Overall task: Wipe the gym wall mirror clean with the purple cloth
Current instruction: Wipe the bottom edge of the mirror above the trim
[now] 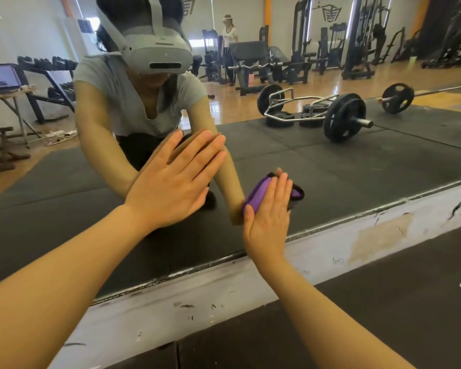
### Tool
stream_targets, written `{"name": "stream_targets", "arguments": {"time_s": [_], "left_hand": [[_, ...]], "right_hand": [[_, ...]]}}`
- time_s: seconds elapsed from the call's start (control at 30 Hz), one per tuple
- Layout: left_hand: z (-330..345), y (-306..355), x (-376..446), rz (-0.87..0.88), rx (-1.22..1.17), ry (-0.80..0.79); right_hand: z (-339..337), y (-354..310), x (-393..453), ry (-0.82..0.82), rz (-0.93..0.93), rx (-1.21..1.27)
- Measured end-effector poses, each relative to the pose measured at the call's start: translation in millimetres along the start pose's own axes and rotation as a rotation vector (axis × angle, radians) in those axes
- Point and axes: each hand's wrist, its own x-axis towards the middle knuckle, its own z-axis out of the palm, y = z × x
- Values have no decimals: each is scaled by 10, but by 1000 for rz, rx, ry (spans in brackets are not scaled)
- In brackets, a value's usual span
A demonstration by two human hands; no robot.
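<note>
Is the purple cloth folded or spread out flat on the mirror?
Folded. The purple cloth shows as a small thick pad with a rounded doubled edge, pressed to the mirror under the straight fingers of the right hand.

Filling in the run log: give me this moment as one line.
phase: wiping | right hand: flat, pressing purple cloth on mirror, low | left hand: flat on glass

The cloth (260, 191) under the right hand (266, 225) is purple with a black edge. Below both hands, the wall base (330, 251) is white, scuffed with black marks and a tan patch. The floor mat (383, 315) beneath is dark grey.
</note>
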Motion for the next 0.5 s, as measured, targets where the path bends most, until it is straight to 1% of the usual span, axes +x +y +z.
{"name": "stream_targets", "arguments": {"time_s": [0.13, 0.2, 0.37, 0.5], "left_hand": [[5, 14, 2, -3, -1, 18], [4, 14, 2, -2, 4, 18], [0, 18, 6, 1, 8, 26], [10, 14, 8, 10, 22, 16]], "right_hand": [[105, 319, -339, 2, 271, 103], [123, 355, -365, 21, 351, 141], [55, 219, -155, 65, 342, 203], [-175, -15, 326, 92, 223, 172]]}}
